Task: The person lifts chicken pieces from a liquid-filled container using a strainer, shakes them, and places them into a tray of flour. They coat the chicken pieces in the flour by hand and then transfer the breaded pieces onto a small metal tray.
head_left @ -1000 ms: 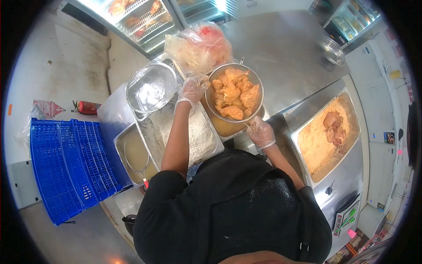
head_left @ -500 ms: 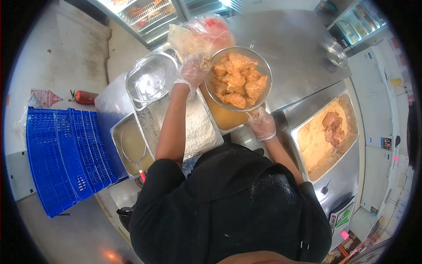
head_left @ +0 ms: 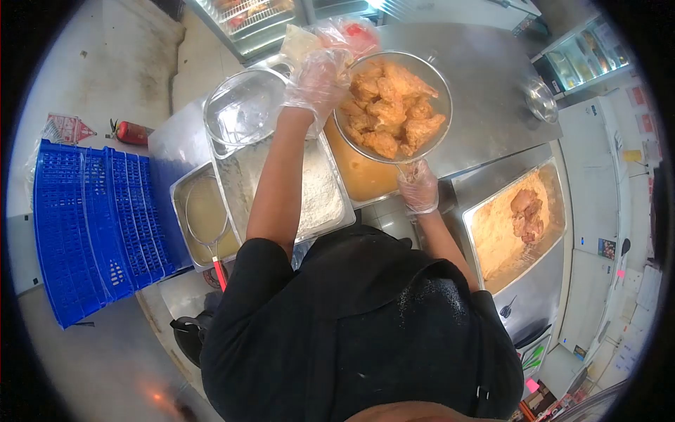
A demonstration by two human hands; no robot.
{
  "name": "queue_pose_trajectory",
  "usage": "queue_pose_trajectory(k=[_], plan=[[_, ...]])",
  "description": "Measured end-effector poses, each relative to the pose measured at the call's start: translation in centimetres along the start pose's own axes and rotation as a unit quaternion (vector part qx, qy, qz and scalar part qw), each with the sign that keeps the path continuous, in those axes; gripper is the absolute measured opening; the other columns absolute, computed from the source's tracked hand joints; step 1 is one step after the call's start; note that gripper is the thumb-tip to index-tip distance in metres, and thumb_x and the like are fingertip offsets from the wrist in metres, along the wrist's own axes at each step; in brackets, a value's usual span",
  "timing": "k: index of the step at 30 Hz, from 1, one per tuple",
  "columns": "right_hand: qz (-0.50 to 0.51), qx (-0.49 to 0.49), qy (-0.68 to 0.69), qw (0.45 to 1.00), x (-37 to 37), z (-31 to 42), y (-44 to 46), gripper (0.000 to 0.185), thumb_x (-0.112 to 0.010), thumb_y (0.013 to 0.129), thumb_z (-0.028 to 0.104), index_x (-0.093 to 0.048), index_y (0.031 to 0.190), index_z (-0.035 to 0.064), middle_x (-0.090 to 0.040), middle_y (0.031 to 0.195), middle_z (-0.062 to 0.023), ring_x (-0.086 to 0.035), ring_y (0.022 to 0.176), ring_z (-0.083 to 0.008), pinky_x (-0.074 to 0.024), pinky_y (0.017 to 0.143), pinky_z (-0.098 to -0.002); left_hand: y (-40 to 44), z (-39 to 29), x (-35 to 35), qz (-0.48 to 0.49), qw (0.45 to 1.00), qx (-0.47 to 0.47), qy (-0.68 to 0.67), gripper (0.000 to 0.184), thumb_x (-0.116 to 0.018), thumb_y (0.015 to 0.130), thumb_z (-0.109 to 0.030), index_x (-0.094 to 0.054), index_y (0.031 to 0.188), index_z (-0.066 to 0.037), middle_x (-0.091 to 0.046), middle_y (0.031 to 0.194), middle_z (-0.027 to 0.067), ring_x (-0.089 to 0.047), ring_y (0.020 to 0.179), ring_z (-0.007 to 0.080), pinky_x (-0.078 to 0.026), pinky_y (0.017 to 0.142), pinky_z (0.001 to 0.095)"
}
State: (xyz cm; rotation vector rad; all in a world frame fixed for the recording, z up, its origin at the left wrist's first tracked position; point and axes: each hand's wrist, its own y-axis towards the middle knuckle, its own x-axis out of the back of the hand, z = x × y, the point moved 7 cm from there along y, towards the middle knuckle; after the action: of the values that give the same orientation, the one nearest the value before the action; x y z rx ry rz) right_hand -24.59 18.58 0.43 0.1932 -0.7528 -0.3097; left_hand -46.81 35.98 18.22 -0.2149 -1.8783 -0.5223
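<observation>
A round strainer (head_left: 451, 116) full of orange, battered chicken pieces (head_left: 394, 109) is held up over a pan of orange-brown liquid (head_left: 362, 172). My right hand (head_left: 418, 188), in a clear plastic glove, is closed around the strainer's handle at its near side. My left hand (head_left: 318, 83), also gloved, is at the strainer's left rim with its fingers curled against it; the fingertips are partly hidden. Below my left forearm lies a metal pan of white flour (head_left: 320, 200).
An empty-looking wire strainer (head_left: 246, 105) rests over the flour pan's far end. Left of it, a red-handled strainer (head_left: 219, 271) sits in a pan of cloudy liquid (head_left: 200, 211). At right stands a tray of orange breading (head_left: 503, 225) with raw meat (head_left: 529, 214). Blue crates (head_left: 84, 225) stand far left.
The strainer has moved up and slightly right, and the chicken pieces in it have shifted. My left hand has risen with the rim; my right hand keeps hold of the handle.
</observation>
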Motion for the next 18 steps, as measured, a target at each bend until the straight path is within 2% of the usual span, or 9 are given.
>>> queue_pose_trajectory(k=[3,6,8,9,11,13,15,17,18], plan=[[0.024,-0.058,0.067,0.996,1.6,2.4,0.6,0.022,-0.071,0.077,0.011,-0.056,0.092,0.0065,-0.057,0.071,-0.0065,-0.056,0.060,-0.0195,-0.0491,0.060,-0.0337,-0.2,0.3,-0.4,-0.008,1.000,-0.004,0.029,0.043,-0.054,0.092,-0.034,-0.060,0.124,-0.005,-0.061,0.117,0.0206,-0.059,0.112,0.0365,-0.046,0.097,0.0458],[0.039,-0.046,0.121,0.991,3.5,3.5,1.0,0.021,-0.065,0.080,0.005,-0.059,0.100,0.0036,-0.066,0.078,-0.0114,-0.064,0.068,-0.0213,-0.0523,0.066,-0.0351,-0.2,2.3,-3.2,0.032,0.998,0.033,0.030,0.045,-0.051,0.093,-0.036,-0.060,0.125,-0.004,-0.061,0.121,0.0203,-0.057,0.116,0.0362,-0.044,0.099,0.0457],[0.145,-0.078,0.053,0.985,4.5,4.1,1.3,0.027,-0.064,0.078,0.002,-0.062,0.105,0.0029,-0.068,0.082,-0.0060,-0.060,0.073,-0.0118,-0.0508,0.069,-0.0300,-0.5,3.3,-5.1,0.076,0.994,0.074,0.004,0.047,-0.050,0.094,-0.037,-0.059,0.126,-0.004,-0.061,0.124,0.0202,-0.056,0.117,0.0363,-0.043,0.101,0.0459],[0.147,-0.077,0.051,0.985,4.8,3.7,1.2,0.027,-0.064,0.078,0.002,-0.062,0.105,0.0029,-0.068,0.082,-0.0060,-0.060,0.073,-0.0118,-0.0508,0.069,-0.0300,-0.8,3.7,-6.0,0.109,0.990,0.091,-0.018,0.047,-0.050,0.094,-0.037,-0.060,0.124,-0.004,-0.061,0.123,0.0204,-0.057,0.116,0.0364,-0.043,0.101,0.0458],[0.168,-0.116,0.138,0.969,4.7,2.7,1.1,0.025,-0.066,0.076,0.002,-0.062,0.100,0.0026,-0.065,0.082,-0.0010,-0.055,0.076,-0.0087,-0.0486,0.070,-0.0269,-1.3,4.8,-8.2,0.141,0.983,0.110,-0.044,0.046,-0.050,0.093,-0.038,-0.061,0.122,-0.003,-0.062,0.122,0.0207,-0.058,0.115,0.0366,-0.043,0.101,0.0457],[0.187,-0.082,0.082,0.975,5.8,4.5,1.6,0.021,-0.067,0.075,0.003,-0.061,0.096,0.0028,-0.062,0.080,0.0001,-0.054,0.076,-0.0086,-0.0480,0.070,-0.0264,-2.0,5.0,-11.2,0.174,0.980,0.060,-0.070,0.040,-0.054,0.092,-0.035,-0.063,0.116,-0.004,-0.063,0.115,0.0231,-0.060,0.111,0.0365,-0.045,0.097,0.0449],[0.205,-0.047,0.026,0.977,7.1,6.5,2.4,0.019,-0.067,0.075,0.003,-0.061,0.092,0.0030,-0.059,0.078,0.0011,-0.052,0.075,-0.0085,-0.0474,0.071,-0.0260,-3.1,5.4,-12.9,0.170,0.976,0.085,-0.103,0.035,-0.057,0.090,-0.032,-0.064,0.111,-0.005,-0.065,0.110,0.0234,-0.061,0.106,0.0368,-0.047,0.093,0.0448],[0.273,-0.193,0.094,0.938,7.3,6.2,1.9,0.018,-0.068,0.074,0.004,-0.062,0.091,0.0024,-0.058,0.077,0.0015,-0.053,0.073,-0.0101,-0.0472,0.069,-0.0271,-4.3,5.6,-13.5,0.168,0.970,0.112,-0.136,0.030,-0.059,0.089,-0.029,-0.066,0.106,-0.005,-0.066,0.105,0.0236,-0.063,0.101,0.0370,-0.048,0.090,0.0447],[0.276,-0.192,0.091,0.937,7.8,6.5,2.2,0.018,-0.068,0.074,0.004,-0.062,0.091,0.0024,-0.058,0.077,0.0015,-0.053,0.073,-0.0101,-0.0472,0.069,-0.0271,-4.9,5.2,-13.8,0.175,0.964,0.098,-0.172,0.028,-0.061,0.088,-0.027,-0.066,0.103,-0.004,-0.066,0.101,0.0236,-0.063,0.097,0.0371,-0.049,0.086,0.0449]])
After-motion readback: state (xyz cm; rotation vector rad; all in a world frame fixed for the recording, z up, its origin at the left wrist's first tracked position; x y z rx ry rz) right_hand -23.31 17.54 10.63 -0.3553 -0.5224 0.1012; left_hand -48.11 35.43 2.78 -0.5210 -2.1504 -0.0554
